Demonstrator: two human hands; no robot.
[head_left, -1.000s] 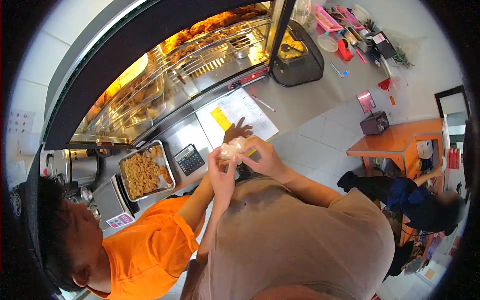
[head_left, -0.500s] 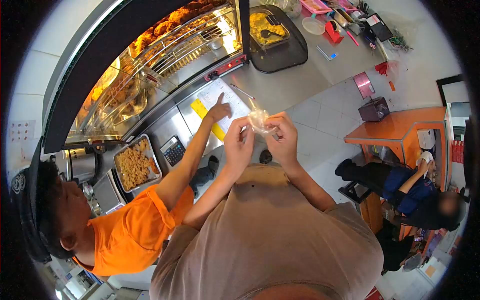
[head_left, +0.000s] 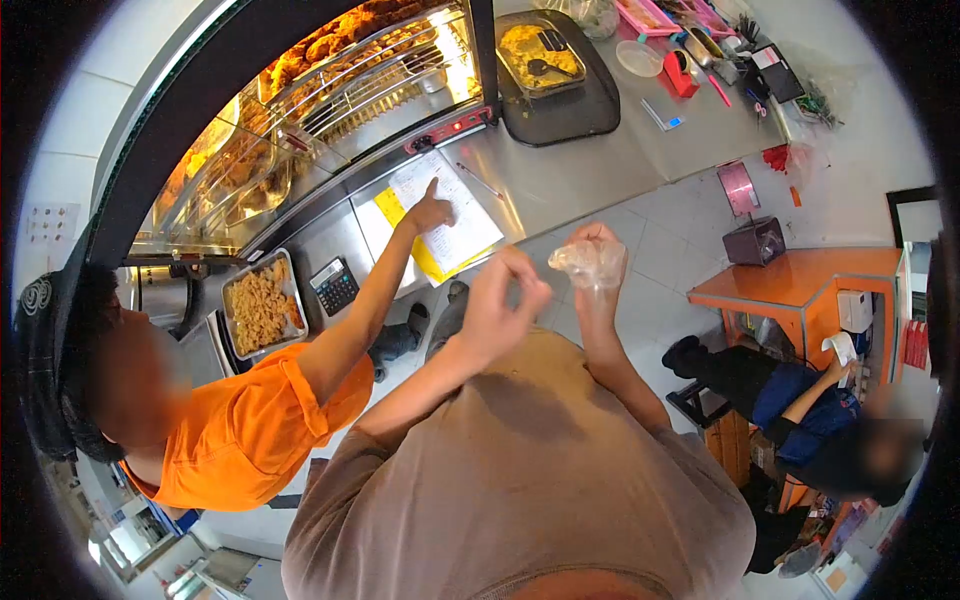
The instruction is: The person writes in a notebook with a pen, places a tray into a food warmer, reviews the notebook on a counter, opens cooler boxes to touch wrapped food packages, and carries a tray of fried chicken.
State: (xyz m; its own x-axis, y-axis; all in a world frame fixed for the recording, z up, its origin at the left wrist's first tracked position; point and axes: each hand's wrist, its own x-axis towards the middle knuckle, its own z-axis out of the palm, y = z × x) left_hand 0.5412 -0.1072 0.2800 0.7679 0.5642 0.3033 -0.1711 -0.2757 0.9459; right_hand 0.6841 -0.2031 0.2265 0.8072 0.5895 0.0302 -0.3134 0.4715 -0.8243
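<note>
A small clear plastic bag [head_left: 592, 266] with a pale, knotted-looking end is held up by my right hand [head_left: 598, 236], whose fingers are closed on its top. What is inside the bag is hard to make out. To the left of it, apart from the bag, is my left hand [head_left: 508, 305]. Its fingers are loosely curled with a gap to the thumb, a little blurred, and nothing shows in them. Beyond my hands, a co-worker's hand [head_left: 430, 212] points at a written sheet [head_left: 468, 222] lying on a yellow folder [head_left: 432, 270].
A heated display case [head_left: 440, 130] with fried food stands on the steel counter [head_left: 640, 150]. Near it are a tray of fried pieces [head_left: 262, 310], a calculator [head_left: 333, 287] and a pan of yellow food [head_left: 540, 55]. A co-worker in orange [head_left: 240, 430] stands close on my left.
My left hand has come off the plastic bag and moved down, away from it. My right hand has moved to the right, keeping the bag. The co-worker's hand still points at the sheet.
</note>
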